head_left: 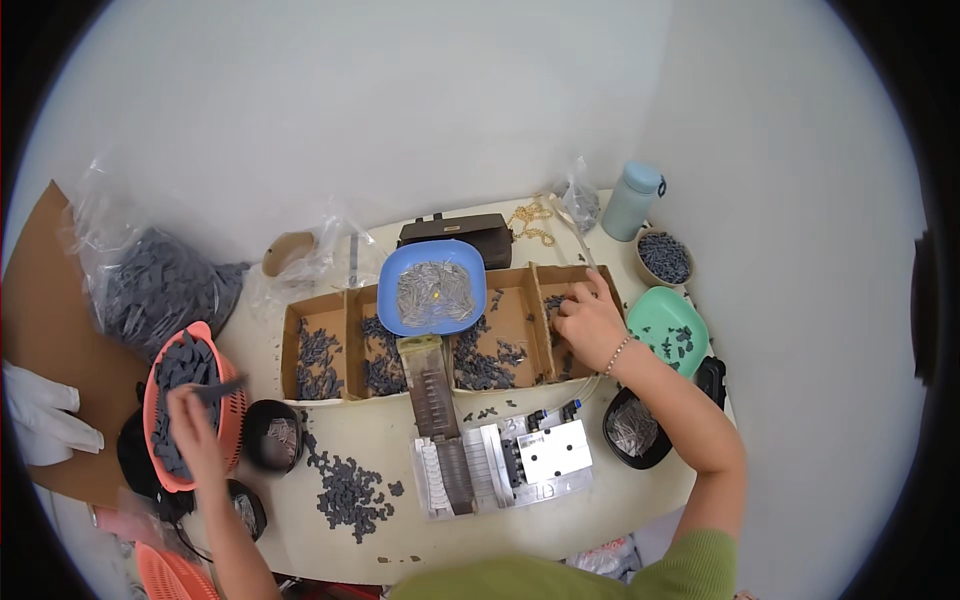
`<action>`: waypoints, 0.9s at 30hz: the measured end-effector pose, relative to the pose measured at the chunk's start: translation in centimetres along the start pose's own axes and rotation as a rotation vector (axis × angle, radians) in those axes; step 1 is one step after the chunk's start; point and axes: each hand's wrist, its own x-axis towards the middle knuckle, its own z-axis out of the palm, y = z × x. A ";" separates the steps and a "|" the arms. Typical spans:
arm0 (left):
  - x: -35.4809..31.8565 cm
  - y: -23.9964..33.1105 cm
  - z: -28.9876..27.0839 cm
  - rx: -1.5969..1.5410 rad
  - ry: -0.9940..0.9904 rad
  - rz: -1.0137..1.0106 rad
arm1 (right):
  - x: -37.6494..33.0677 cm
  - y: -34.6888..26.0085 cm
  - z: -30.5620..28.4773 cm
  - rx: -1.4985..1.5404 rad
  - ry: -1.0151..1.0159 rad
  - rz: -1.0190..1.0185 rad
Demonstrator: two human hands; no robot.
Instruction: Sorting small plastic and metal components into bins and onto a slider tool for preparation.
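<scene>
My left hand (196, 440) is at the pink basket (233, 425), which is heaped with dark grey flat pieces. Its fingers are closed on a dark grey strip (222, 389), slightly blurred, at the basket's right rim. Farther right, my right hand (592, 325) is over the right compartment of a cardboard box (536, 325) holding small dark grey pieces. Its fingers are bent together, and what they hold, if anything, is hidden. A slim pale stick (575, 230) runs toward its index finger; whether they touch is unclear. Between the hands stands a metal fixture (555, 455) with a ribbed chute (432, 390).
A blue tray (385, 290) of thin metal pins rests on the box. Loose grey pieces (352, 500) lie left of the fixture. Black bowls (272, 412) stand on both sides. At right are a green tray (645, 305), a brown bowl (643, 262) and a bottle (630, 205).
</scene>
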 end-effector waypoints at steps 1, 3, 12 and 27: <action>1.0 -0.6 -0.9 0.080 0.094 0.049 | 0.3 -0.2 0.1 0.001 -0.068 -0.024; 3.0 -3.9 -2.6 0.350 0.111 0.129 | 0.6 -0.2 0.9 0.039 -0.086 -0.074; 2.0 5.3 6.8 0.435 -0.243 0.443 | 0.5 0.6 0.7 0.035 -0.213 -0.098; 3.1 7.0 19.0 0.330 -0.324 0.573 | -2.6 -1.5 -6.6 0.505 0.159 0.159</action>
